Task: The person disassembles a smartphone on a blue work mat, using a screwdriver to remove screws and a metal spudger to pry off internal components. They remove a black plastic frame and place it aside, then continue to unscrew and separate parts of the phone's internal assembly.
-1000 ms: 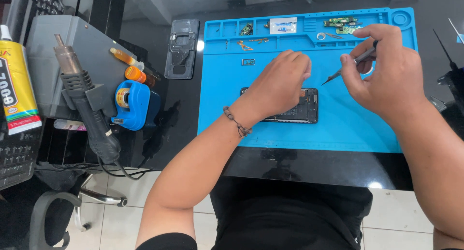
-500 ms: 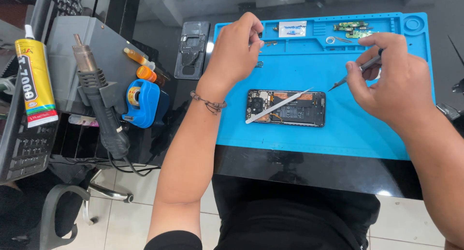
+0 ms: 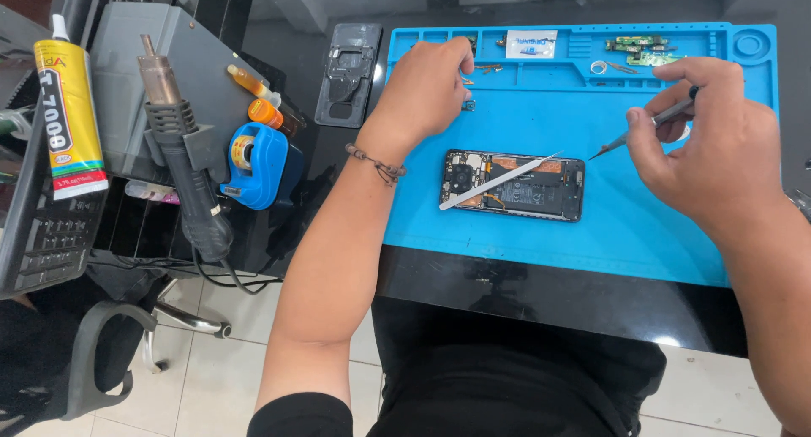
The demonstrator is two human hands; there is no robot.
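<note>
- Currently, opened phone (image 3: 513, 185) lies flat mid blue mat (image 3: 541, 243), back cover off, internals exposed; neither hand touches it.
- Thin white strip (image 3: 498, 182) rests diagonally across the phone.
- Right hand (image 3: 718, 145): fingers pinched closed on a slim screwdriver (image 3: 642, 128), tip just above the phone's upper right corner.
- Left hand (image 3: 422, 90): fingers curled at the mat's top trays; what they grip, cannot tell.
- Hot-air gun (image 3: 182, 150) stands well left of the mat.

Left hand (image 3: 425, 86) left the phone (image 3: 513, 185) for upper mat (image 3: 541, 116).
</note>
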